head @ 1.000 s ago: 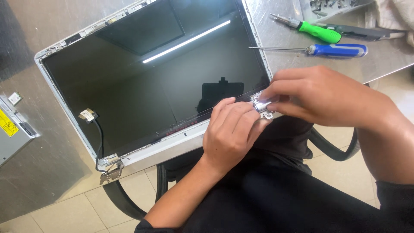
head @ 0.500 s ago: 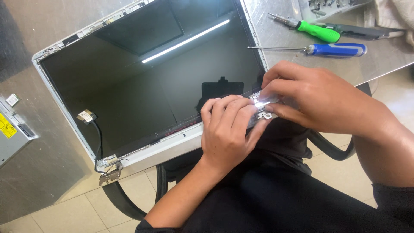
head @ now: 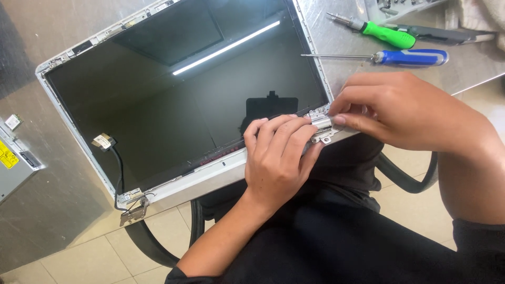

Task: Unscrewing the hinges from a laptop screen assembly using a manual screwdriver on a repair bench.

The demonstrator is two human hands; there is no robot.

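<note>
A laptop screen panel (head: 173, 100) in a silver frame lies face up on a metal table, its near edge overhanging my lap. My left hand (head: 276, 158) rests fingers-down on the panel's lower edge, next to the right metal hinge (head: 322, 126). My right hand (head: 400, 108) pinches that hinge between thumb and fingers. A black cable with a small connector (head: 103, 142) lies on the glass at the left, running down to the left hinge (head: 132, 208).
A green-handled screwdriver (head: 381, 32) and a blue-handled screwdriver (head: 410, 57) lie on the table at the upper right, beside a dark flat tool (head: 447, 34). A grey box with a yellow label (head: 13, 160) sits at the left edge. Tiled floor shows below.
My left hand has slid right along the lower edge toward the right hinge. My right hand stays on the hinge, its fingers shifted slightly.
</note>
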